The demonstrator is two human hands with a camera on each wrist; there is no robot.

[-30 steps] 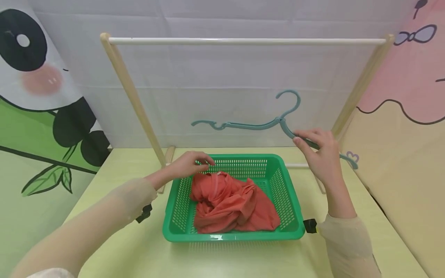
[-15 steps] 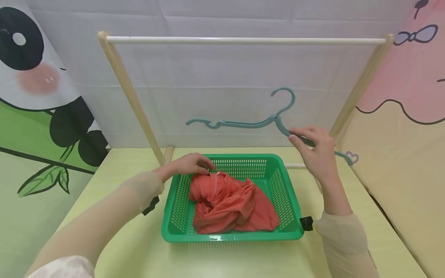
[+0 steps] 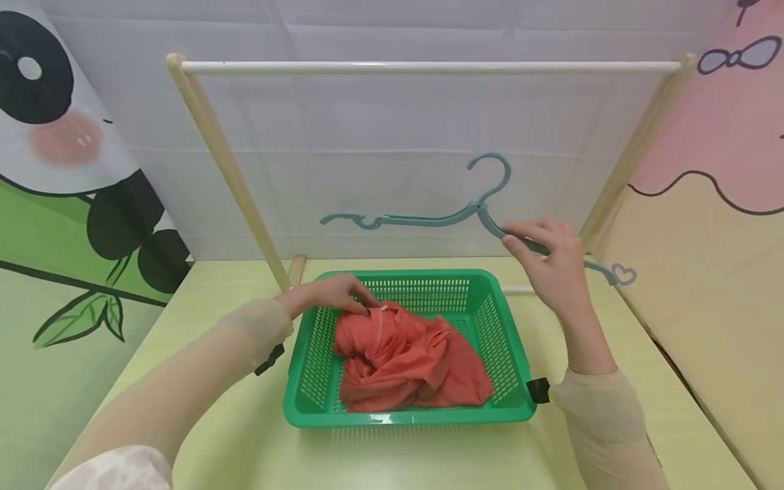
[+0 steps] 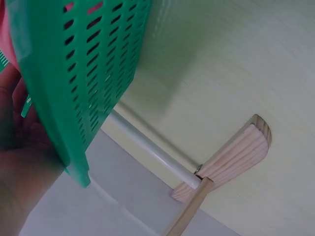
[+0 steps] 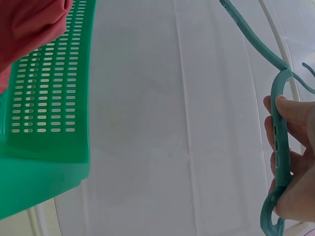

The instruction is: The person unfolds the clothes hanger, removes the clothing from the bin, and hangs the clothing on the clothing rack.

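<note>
In the head view my right hand (image 3: 551,262) grips one arm of a teal plastic clothes hanger (image 3: 422,220), its hook up and its other arm reaching left over the basket. The right wrist view has the thumb and fingers wrapped round the hanger arm (image 5: 278,132). My left hand (image 3: 333,292) reaches over the back left rim of a green plastic basket (image 3: 517,354), its loosely bent fingertips at a crumpled red garment (image 3: 416,361) inside. A small white spot, perhaps a label, shows near these fingers. In the left wrist view the basket wall partly hides the hand (image 4: 22,152).
Behind the basket stands a rack with a white top rail (image 3: 429,68) and wooden side posts (image 3: 226,163). A wooden foot (image 4: 236,152) of it rests on the pale yellow table (image 3: 245,435). Printed cloth walls close in both sides.
The left hand has moved slightly right and down, its fingertips lowering onto the red garment. The right hand has carried the hanger a little to the left.
</note>
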